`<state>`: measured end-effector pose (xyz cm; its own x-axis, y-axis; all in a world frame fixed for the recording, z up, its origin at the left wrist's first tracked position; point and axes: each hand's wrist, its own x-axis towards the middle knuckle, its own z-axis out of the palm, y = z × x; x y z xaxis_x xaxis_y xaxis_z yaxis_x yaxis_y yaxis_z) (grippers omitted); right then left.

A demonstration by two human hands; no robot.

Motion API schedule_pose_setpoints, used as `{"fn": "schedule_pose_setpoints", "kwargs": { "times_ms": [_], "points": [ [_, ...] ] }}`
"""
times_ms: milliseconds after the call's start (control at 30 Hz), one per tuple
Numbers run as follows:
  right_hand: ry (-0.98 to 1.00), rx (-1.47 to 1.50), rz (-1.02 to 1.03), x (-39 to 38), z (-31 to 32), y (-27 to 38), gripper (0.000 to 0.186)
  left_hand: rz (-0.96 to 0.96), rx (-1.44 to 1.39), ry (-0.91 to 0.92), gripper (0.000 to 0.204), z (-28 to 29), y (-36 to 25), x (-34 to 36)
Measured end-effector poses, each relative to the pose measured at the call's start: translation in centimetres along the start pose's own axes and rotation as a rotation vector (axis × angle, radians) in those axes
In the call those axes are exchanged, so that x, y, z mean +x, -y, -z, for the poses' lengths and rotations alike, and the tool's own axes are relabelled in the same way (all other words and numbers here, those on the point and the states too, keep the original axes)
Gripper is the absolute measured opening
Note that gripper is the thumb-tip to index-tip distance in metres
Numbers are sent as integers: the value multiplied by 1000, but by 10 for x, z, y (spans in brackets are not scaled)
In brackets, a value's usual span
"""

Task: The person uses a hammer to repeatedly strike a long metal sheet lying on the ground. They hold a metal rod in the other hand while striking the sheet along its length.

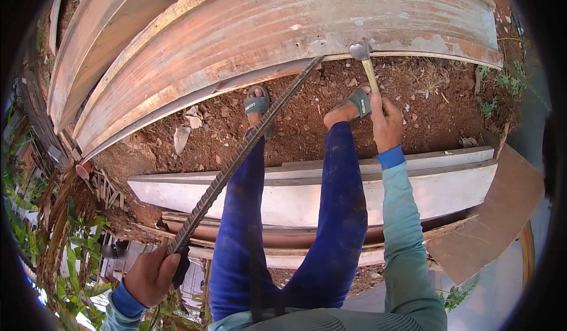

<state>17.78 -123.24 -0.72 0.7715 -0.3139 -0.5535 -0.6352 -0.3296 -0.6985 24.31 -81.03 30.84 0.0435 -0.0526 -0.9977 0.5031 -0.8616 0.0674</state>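
Note:
My left hand (155,272) is closed round a long ribbed steel bar (230,171), low on the left. The bar runs diagonally up to the lower edge of a large weathered board (307,18), where its tip touches. My right hand (385,118) grips the pale handle of a hammer (363,53); the metal head is over that same board edge, a little right of the bar's tip and apart from it. Between the board and my sandalled feet is reddish dirt with scattered chips.
More curved boards (94,36) lie stacked at the upper left. White planks (431,186) cross beneath my legs, with more timber below them. A brown sheet (484,224) lies at the right. Plants (77,254) and scrap wood stand at the lower left.

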Motion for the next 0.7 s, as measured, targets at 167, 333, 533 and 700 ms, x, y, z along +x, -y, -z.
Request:
{"fn": "schedule_pose_setpoints", "kwargs": {
  "times_ms": [167,333,533,700],
  "points": [
    [179,384,127,-17,-9,11,52,-57,27,1,35,0,14,7],
    [79,264,9,-17,-39,4,57,-86,39,-72,38,0,11,9],
    [81,478,244,-24,-27,42,61,55,21,27,36,32,-6,4],
    [-2,359,225,-11,-54,11,56,13,153,-57,40,42,-21,-3]
  ]
}}
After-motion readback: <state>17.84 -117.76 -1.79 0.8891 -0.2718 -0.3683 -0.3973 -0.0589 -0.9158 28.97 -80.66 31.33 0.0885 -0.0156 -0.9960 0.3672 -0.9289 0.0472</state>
